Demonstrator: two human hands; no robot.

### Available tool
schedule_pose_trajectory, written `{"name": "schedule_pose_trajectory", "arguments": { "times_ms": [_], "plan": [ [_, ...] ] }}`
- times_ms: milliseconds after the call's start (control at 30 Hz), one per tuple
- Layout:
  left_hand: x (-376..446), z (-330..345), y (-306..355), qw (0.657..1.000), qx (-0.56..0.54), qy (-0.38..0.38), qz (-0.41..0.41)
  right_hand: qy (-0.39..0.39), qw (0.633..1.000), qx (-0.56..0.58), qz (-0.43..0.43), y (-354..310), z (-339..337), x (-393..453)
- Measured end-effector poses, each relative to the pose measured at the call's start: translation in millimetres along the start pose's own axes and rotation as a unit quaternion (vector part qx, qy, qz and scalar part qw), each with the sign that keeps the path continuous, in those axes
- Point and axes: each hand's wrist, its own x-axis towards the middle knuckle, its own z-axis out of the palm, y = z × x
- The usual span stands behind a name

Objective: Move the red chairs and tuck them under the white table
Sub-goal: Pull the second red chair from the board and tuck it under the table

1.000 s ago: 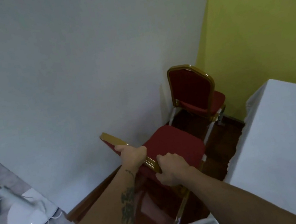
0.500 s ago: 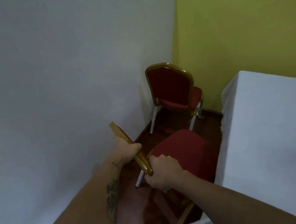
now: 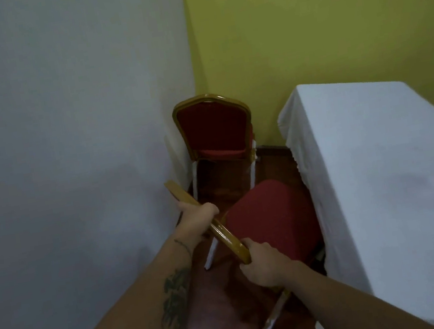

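Note:
A red chair with a gold frame stands right in front of me, its seat pointing at the white-clothed table on the right. The seat's right edge reaches the hanging cloth. My left hand grips the gold top rail of the backrest, and my right hand grips the same rail nearer to me. A second red chair stands upright in the far corner, its back toward me, apart from both hands.
A white panel runs along the left, close to the held chair. A yellow wall closes the far side. Dark wooden floor shows in the narrow gap between panel, chairs and table.
The held chair has swung and shifted right, so its seat now meets the tablecloth. My view has turned right; the white fan base at the lower left is out of sight.

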Motion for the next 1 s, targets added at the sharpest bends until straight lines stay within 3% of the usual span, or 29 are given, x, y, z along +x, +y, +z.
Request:
{"name": "schedule_pose_trajectory", "arguments": {
  "times_ms": [67,233,633,833,1000],
  "plan": [
    [10,1,9,0.997,-0.064,0.018,-0.034,-0.009,1.0,0.02,0.01,-4,-2,4],
    [34,6,19,0.999,-0.031,0.045,-0.004,-0.005,0.999,0.038,0.012,-2,-7,10],
    [68,-4,13,0.999,-0.012,-0.024,0.032,0.025,0.996,0.068,0.053,-19,-2,18],
    [177,-7,-5,0.992,0.053,-0.107,0.035,0.062,0.988,0.105,0.093,-51,10,24],
    [197,-26,9,0.983,0.099,-0.14,0.066,0.069,0.98,0.131,0.136,-85,31,36]
  ]
}}
